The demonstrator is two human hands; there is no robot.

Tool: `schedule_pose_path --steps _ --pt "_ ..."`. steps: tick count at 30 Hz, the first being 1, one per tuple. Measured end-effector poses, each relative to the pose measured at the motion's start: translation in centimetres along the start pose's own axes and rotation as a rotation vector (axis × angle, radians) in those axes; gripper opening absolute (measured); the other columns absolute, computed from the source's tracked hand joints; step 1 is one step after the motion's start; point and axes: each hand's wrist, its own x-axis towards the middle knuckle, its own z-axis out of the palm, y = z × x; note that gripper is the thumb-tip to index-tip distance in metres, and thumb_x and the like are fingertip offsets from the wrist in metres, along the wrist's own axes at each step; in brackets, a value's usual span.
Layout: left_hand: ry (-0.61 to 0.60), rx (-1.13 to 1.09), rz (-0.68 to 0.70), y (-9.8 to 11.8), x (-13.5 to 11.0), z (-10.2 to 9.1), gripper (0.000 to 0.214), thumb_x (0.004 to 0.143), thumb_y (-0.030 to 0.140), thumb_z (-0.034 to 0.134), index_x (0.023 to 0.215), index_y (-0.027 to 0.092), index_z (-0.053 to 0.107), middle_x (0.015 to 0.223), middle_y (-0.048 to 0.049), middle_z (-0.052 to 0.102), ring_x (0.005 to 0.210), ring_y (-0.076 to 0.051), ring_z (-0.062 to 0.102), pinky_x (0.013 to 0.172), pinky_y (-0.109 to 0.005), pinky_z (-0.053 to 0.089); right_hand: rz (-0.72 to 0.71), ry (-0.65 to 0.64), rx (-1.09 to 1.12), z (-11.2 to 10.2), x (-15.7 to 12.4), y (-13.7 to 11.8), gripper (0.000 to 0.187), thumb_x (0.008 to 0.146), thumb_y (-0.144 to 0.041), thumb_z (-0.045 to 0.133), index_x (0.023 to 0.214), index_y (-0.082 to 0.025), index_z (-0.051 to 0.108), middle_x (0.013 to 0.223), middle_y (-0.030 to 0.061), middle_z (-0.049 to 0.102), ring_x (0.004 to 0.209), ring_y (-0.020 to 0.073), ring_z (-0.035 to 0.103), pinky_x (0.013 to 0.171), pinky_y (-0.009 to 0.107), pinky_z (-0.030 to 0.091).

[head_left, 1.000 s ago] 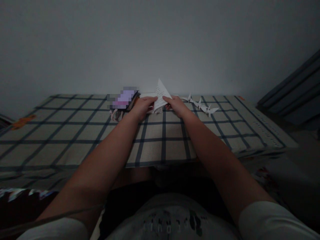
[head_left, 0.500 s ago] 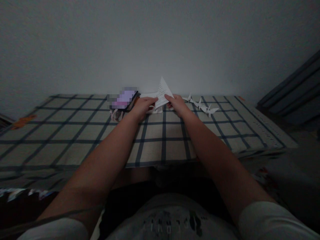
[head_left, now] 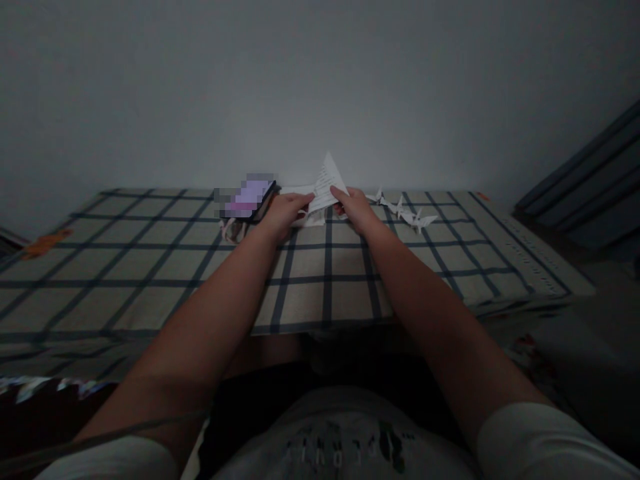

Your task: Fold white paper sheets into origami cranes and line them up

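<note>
Between my hands a folded sheet of paper (head_left: 327, 183) with printed lines stands up in a triangular shape, its point toward the wall. My left hand (head_left: 289, 212) pinches its lower left corner between thumb and fingers. On the other side, my right hand (head_left: 354, 205) grips the right edge, thumb on the printed face. Behind and below lie more white papers (head_left: 315, 220), partly covered by my left hand. To the right of my right hand several folded paper cranes (head_left: 421, 220) rest in a slanting row on the cloth.
A phone (head_left: 249, 199) with a lit, blurred screen leans left of my left hand, a pale strap or loop (head_left: 233, 231) beside it. The checked tablecloth (head_left: 350, 293) covers the table up to the wall. An orange patch (head_left: 47, 243) lies at the far left.
The folded paper has tilted slightly, its upper point shifting a little to the right. Both hands keep their hold in nearly the same place.
</note>
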Motion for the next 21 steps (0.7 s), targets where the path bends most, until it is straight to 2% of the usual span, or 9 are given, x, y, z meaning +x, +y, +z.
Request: schedule_pose_path --steps 6,9,14,21 --pt "0.001 0.024 0.014 0.05 0.07 -0.03 0.036 0.064 0.049 0.083 0.072 0.016 0.073 0.084 -0.0071 0.072 0.072 -0.015 0.058 0.066 -0.028 0.043 0.014 0.047 0.015 -0.11 0.15 -0.06 0.033 0.091 -0.042 0.063 0.07 -0.017 0.057 0.055 -0.0035 0.052 0.048 0.0063 0.043 0.046 0.019 0.033" --pt "0.029 0.03 0.034 0.06 0.08 -0.01 0.034 0.066 0.048 0.082 0.072 0.016 0.073 0.08 -0.0065 0.071 0.07 -0.014 0.057 0.066 -0.028 0.043 0.016 0.039 0.011 -0.09 0.09 -0.14 0.034 0.092 -0.04 0.063 0.068 -0.017 0.056 0.055 -0.0034 0.051 0.047 0.0059 0.043 0.046 0.019 0.032" --pt "0.028 0.026 -0.01 -0.1 0.2 0.02 0.032 0.066 0.047 0.081 0.072 0.017 0.073 0.079 -0.0052 0.069 0.067 -0.014 0.056 0.063 -0.027 0.042 0.015 0.079 0.008 -0.16 -0.05 -0.4 0.033 0.094 -0.036 0.06 0.068 -0.017 0.055 0.056 -0.0032 0.052 0.048 0.0059 0.043 0.047 0.018 0.033" --pt "0.041 0.087 0.036 0.08 0.16 -0.03 0.032 0.068 0.047 0.079 0.071 0.016 0.072 0.073 -0.0054 0.068 0.065 -0.014 0.054 0.063 -0.027 0.041 0.011 0.088 0.003 -0.2 -0.08 -0.52 0.033 0.094 -0.036 0.06 0.068 -0.017 0.055 0.056 -0.0028 0.051 0.048 0.0061 0.043 0.046 0.019 0.033"
